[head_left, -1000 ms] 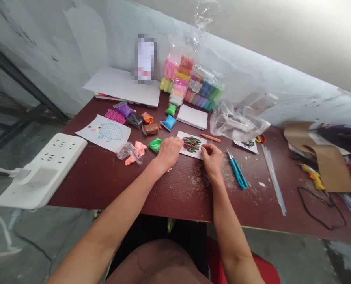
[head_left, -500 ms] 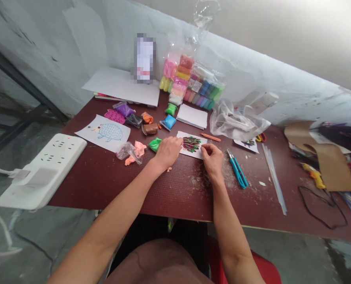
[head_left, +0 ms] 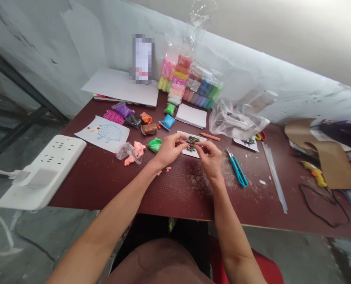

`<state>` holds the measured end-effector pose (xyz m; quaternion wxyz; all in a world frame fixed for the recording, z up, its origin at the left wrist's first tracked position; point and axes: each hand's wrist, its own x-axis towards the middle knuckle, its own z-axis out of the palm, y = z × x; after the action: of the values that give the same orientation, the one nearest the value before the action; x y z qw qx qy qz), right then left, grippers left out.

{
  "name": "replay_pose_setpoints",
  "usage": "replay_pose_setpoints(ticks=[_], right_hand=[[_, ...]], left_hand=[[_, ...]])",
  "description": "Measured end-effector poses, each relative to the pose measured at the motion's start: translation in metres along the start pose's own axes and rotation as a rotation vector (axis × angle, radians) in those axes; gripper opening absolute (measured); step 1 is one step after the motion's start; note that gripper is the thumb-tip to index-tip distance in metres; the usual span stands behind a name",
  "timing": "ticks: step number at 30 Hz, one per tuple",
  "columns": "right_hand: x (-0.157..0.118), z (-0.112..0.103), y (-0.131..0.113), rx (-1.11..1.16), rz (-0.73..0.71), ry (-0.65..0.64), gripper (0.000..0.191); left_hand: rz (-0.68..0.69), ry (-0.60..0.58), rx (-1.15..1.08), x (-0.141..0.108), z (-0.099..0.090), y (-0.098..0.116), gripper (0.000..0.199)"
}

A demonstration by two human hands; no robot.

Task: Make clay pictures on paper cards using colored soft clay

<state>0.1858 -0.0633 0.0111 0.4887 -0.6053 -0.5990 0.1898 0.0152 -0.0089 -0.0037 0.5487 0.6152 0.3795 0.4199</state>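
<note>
Crossing the near edge of the maroon, textured counter (head_left: 178, 197), the bare forearms lead to two hands close together. Left of the wrists lie small crumbs of peach-coloured clay (head_left: 168, 169); to the right, a teal-handled craft knife (head_left: 237, 170) rests with its tip toward the work, where a careless sweep of the right hand (head_left: 208, 156) could catch it. That hand's thumb and forefinger come nearly together, and the left hand (head_left: 171, 150) curls its fingers toward its thumb; whether either pinches a piece I cannot tell. Between and under them lies a small white rectangular card (head_left: 195, 154) bearing a cluster of slim brown clay strips with green and pink dots (head_left: 193, 139), partly hidden. With fingers so crowded, a knuckle could smear the dots or drag a strip loose, and if neither hand pins the card, it could slide. Just left is a bright green clay packet (head_left: 154, 144), near enough for the left wrist to nudge. Farther back sit an orange pen-shaped tool (head_left: 210, 137) and a stack of blank white paper (head_left: 191, 116).
</note>
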Motion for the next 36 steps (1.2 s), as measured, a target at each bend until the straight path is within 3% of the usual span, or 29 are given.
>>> replay_pose_setpoints(ticks=[4,11,15,21,36], right_hand=[[-0.002,0.004,-0.01,-0.064,0.007,-0.122,0.021],[-0.003,0.001,-0.01,-0.111,0.005,-0.132,0.024],[-0.003,-0.011,0.005,-0.221,0.104,0.017,0.024],[-0.003,-0.015,0.022,-0.407,0.196,-0.063,0.017],[0.0,-0.002,0.027,-0.454,0.167,-0.13,0.015]], left_hand=[[-0.036,-0.038,-0.056,-0.002,0.0,0.001,0.023],[-0.012,-0.11,-0.036,-0.004,0.0,0.005,0.015],[-0.024,-0.072,0.029,-0.003,-0.001,0.004,0.011],[0.002,-0.027,0.242,-0.002,-0.003,0.004,0.011],[0.016,0.008,0.386,-0.001,-0.003,0.006,0.015]])
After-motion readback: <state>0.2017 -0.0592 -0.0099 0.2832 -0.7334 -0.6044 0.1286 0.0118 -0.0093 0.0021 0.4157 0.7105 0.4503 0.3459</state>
